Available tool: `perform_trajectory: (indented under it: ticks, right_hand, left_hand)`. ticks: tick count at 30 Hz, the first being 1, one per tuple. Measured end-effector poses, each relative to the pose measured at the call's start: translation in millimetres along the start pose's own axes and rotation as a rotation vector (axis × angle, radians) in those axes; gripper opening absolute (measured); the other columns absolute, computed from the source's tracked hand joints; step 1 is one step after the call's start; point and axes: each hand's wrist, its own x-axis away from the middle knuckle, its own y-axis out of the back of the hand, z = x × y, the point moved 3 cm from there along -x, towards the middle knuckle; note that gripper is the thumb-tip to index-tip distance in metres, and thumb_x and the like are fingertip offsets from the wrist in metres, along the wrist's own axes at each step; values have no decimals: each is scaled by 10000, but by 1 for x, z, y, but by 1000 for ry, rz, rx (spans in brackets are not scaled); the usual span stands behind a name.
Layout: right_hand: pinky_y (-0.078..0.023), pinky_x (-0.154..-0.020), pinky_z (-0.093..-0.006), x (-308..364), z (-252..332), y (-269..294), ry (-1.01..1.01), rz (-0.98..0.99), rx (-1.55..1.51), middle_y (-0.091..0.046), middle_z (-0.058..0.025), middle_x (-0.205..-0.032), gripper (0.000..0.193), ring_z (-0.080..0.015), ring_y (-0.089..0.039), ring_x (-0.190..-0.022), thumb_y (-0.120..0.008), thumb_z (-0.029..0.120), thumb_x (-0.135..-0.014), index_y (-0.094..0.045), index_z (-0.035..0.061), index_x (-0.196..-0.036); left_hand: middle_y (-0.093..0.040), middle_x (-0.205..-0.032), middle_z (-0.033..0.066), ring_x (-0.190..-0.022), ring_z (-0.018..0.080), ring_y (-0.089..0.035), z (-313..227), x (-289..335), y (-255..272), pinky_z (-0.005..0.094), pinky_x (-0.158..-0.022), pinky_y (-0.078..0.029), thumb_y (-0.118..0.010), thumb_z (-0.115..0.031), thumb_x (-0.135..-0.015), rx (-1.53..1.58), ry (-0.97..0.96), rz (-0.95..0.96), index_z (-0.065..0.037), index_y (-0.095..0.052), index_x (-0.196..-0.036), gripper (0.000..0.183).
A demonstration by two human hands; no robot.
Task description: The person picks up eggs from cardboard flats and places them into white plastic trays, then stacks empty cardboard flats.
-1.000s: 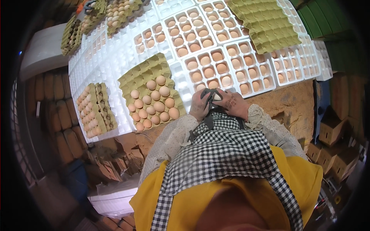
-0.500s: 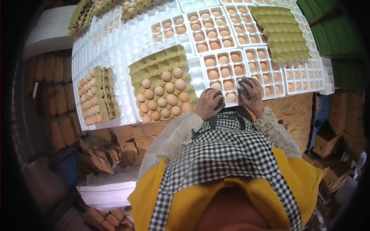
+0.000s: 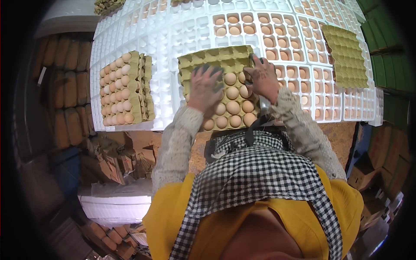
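A pulp egg tray (image 3: 190, 63) lies in front of me, its near part filled with brown eggs (image 3: 233, 107) and its far rows bare. My left hand (image 3: 205, 86) reaches over the left of this tray, fingers spread and slightly blurred; it covers some eggs. At the tray's right edge is my right hand (image 3: 262, 78), thumb and fingers apart and bent down beside the rightmost eggs. Dark coverings are on the fingertips of both hands. Just right of that hand, a white foam tray (image 3: 299, 66) holds eggs in its square cells.
Stacked pulp trays with eggs (image 3: 117, 89) stand at the left. An upturned pulp tray (image 3: 345, 56) rests over foam trays at the right. Bare white foam trays (image 3: 186, 37) extend behind. Cardboard boxes (image 3: 366, 173) are low at the right, with flattened cardboard (image 3: 115, 158) low at the left.
Both hands have moved left from the egg-filled foam tray to the pulp tray. Their fingers have spread. The view has turned left, so the table appears shifted right.
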Motion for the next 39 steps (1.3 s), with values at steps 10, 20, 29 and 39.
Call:
perform_trajectory:
  ticks: [10, 20, 29, 39]
  right_hand:
    - [-494, -834, -301, 46, -20, 25, -426, 39, -1321, -606, -90, -1151, 647, -220, -615, -1025, -696, 220, -715, -495, 33, -1300]
    - [-519, -659, -247, 60, 4, 28, -696, 54, -1531, -626, -79, -1023, 443, -148, -625, -847, -642, 204, -833, -553, 21, -1226]
    - [-513, -831, -386, -8, 62, 12, -200, 462, -187, -582, -106, -1178, 410, -273, -608, -1010, -698, 173, -723, -647, 68, -1116]
    - [-508, -733, -343, 4, 8, -2, 71, 385, -651, -560, -152, -1177, 366, -211, -605, -927, -698, 260, -768, -669, 100, -1097]
  left_hand:
    - [-550, -1164, 162, -1062, 306, -559, 39, -5, 10, 394, -882, -485, -668, -187, -752, 916, 36, -7, -65, -612, -1103, 376]
    - [-634, -976, 141, -861, 273, -643, 38, -6, 10, 388, -736, -524, -634, -314, -798, 320, -112, 512, -27, -633, -1022, 364]
    - [-543, -1207, 155, -832, 230, -642, 116, -2, 25, 367, -731, -539, -719, -255, -729, 1007, 215, 353, -140, -581, -1200, 505]
    - [-609, -900, 70, -765, 169, -613, 81, -14, 35, 317, -675, -495, -727, -315, -761, 485, 270, 374, -58, -665, -976, 341]
